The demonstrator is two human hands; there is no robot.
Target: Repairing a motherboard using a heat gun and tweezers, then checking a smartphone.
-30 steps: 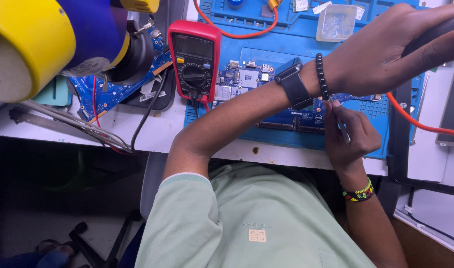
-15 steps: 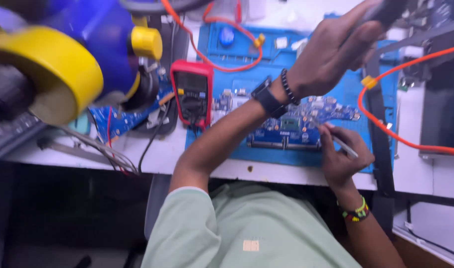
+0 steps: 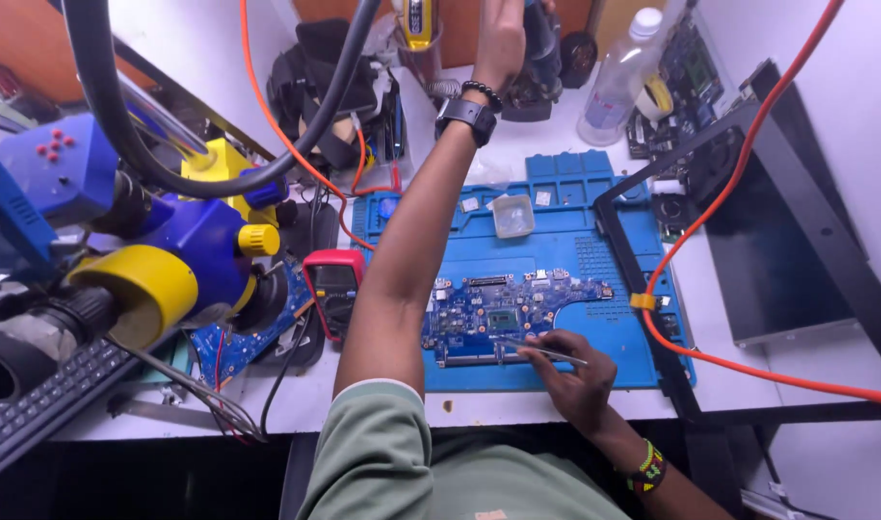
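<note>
My left hand (image 3: pixel 503 39) is stretched to the far back of the bench, its fingers wrapped around a dark tool handle (image 3: pixel 541 48) that stands upright there. A black watch and a bead bracelet sit on that wrist. My right hand (image 3: pixel 577 380) rests at the near edge of a blue mat (image 3: pixel 565 260) and pinches thin metal tweezers (image 3: pixel 541 351). The tweezer tips lie over the lower edge of a blue circuit board (image 3: pixel 508 310) lying flat on the mat.
A blue and yellow microscope (image 3: pixel 170 265) looms at the left over a red multimeter (image 3: pixel 332 289). A small clear tub (image 3: pixel 512 214), a plastic bottle (image 3: pixel 614 82), an orange cable (image 3: pixel 720 197), a black frame (image 3: pixel 671 366) and a keyboard (image 3: pixel 36 409) surround the mat.
My left hand has gone farther toward the back of the bench and closed on the dark handle. My right hand has stayed at the board with the tweezers. The view has pulled back.
</note>
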